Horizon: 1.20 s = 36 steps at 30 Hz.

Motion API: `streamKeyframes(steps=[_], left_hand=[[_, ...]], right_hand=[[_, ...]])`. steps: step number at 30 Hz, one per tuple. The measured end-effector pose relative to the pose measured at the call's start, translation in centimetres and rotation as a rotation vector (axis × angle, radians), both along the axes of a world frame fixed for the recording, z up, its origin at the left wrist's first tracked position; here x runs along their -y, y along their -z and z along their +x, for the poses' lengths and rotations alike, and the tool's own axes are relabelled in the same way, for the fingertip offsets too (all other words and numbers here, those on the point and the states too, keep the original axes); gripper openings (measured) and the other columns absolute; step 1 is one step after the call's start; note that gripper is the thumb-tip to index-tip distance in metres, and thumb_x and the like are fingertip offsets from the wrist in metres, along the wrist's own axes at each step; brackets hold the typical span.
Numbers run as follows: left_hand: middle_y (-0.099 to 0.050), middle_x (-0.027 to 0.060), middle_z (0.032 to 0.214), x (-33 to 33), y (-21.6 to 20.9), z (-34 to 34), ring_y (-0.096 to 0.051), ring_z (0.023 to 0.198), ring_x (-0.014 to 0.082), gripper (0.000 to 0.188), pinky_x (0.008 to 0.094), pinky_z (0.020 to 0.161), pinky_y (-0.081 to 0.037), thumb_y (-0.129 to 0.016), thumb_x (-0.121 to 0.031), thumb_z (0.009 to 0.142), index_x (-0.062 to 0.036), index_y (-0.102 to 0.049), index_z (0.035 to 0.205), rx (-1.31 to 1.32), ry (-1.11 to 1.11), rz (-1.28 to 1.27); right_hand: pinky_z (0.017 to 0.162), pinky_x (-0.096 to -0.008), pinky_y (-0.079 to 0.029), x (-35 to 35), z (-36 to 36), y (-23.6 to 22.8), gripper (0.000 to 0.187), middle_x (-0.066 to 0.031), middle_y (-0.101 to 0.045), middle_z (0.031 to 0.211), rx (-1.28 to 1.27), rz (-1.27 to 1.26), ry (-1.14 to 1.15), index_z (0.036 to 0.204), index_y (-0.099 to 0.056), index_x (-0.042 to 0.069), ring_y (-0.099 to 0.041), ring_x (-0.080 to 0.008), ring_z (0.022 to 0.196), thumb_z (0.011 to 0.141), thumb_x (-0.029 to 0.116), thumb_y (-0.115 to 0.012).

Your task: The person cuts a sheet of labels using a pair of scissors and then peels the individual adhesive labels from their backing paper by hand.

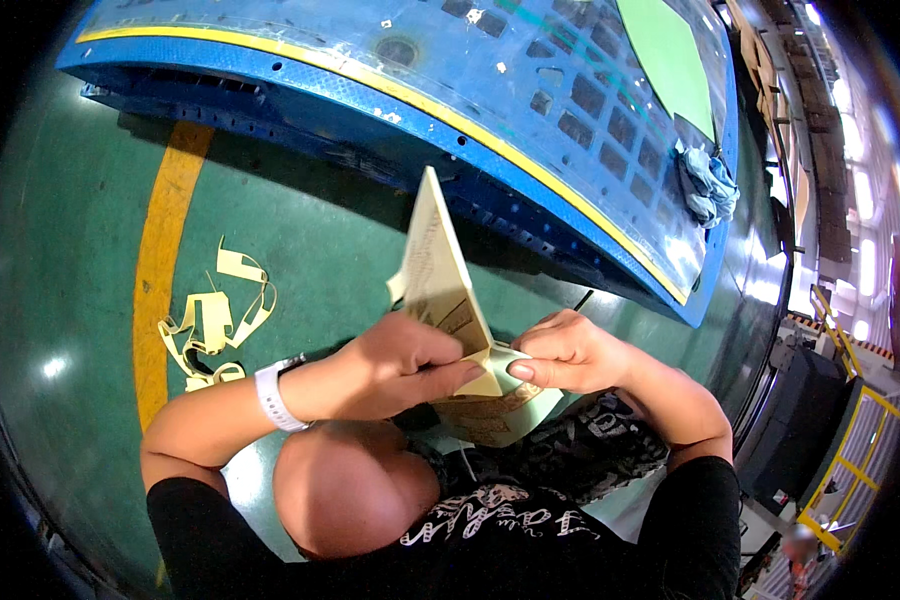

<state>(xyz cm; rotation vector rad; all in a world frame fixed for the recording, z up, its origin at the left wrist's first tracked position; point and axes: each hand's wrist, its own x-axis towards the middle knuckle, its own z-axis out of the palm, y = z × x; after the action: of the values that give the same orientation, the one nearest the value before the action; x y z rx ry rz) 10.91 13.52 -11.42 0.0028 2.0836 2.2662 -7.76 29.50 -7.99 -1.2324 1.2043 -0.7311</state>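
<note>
My left hand is closed round the lower edge of a thick stack of pale yellow printed card, which stands up tilted in front of me. Against this stack, a pale green printed card piece bends down towards my lap. My right hand pinches the upper edge of the green piece between thumb and fingers, close to my left thumb. A small tab sticks out on the left side of the stack. Whether the yellow and green parts are joined cannot be made out.
Curled yellow card scraps lie on the green floor, beside an orange floor line. Ahead stands a large blue plastic pallet with yellow edging, bearing a green sheet and a crumpled blue cloth. A yellow rail stands far right.
</note>
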Motion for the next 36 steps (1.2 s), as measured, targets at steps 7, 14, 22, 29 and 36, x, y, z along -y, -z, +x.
streamKeyframes(steps=[7,14,22,29,36], left_hand=[[-0.046,0.0136,0.056,2.4,-1.1,3.4,-0.047,0.049,0.0290,0.028,0.0374,0.047,-0.036,-0.062,-0.012,0.085,-0.0006,-0.049,0.062,-0.003,0.021,-0.169],[-0.044,0.0137,0.059,2.4,1.0,3.7,-0.048,0.055,0.0326,0.027,0.0400,0.051,-0.038,-0.061,-0.009,0.084,-0.0002,-0.046,0.064,-0.169,-0.051,-0.214],[-0.049,0.0147,0.084,-0.7,2.8,-1.2,-0.053,0.075,0.0329,0.012,0.0407,0.064,-0.042,-0.058,-0.007,0.082,-0.0006,-0.051,0.074,-0.290,-0.103,-0.182],[-0.053,0.0157,0.088,-1.9,3.0,-1.2,-0.055,0.080,0.0337,0.010,0.0397,0.068,-0.044,-0.056,-0.008,0.086,0.0012,-0.055,0.083,-0.262,-0.055,-0.122],[-0.058,0.0154,0.083,-1.7,3.4,-0.3,-0.058,0.074,0.0315,0.022,0.0363,0.063,-0.045,-0.059,-0.017,0.085,0.0014,-0.055,0.075,-0.135,-0.082,-0.066]], right_hand=[[0.049,-0.0387,-0.032,-0.2,0.6,-0.2,0.035,-0.0095,-0.039,0.055,-0.007,-0.072,-0.008,0.064,-0.043,0.000,-0.042,-0.0261,0.049,0.093,0.016,-0.054],[0.051,-0.0381,-0.034,-0.1,1.3,0.6,0.033,-0.0102,-0.040,0.058,0.009,0.036,0.008,0.067,-0.045,-0.001,-0.044,-0.0258,0.052,0.093,0.018,-0.054],[0.058,-0.0348,-0.043,2.0,1.1,1.4,0.033,-0.0111,-0.054,0.065,-0.131,0.227,0.092,0.095,-0.057,0.000,-0.051,-0.0213,0.059,0.090,0.032,-0.057],[0.063,-0.0303,-0.046,1.7,0.6,1.8,0.035,-0.0105,-0.060,0.072,-0.062,0.350,0.110,0.102,-0.060,0.001,-0.050,-0.0079,0.069,0.087,0.032,-0.062],[0.056,-0.0404,-0.044,0.6,0.6,1.9,0.028,-0.0202,-0.054,0.066,-0.213,0.141,0.023,0.082,-0.058,0.001,-0.054,-0.0355,0.060,0.091,0.027,-0.053]])
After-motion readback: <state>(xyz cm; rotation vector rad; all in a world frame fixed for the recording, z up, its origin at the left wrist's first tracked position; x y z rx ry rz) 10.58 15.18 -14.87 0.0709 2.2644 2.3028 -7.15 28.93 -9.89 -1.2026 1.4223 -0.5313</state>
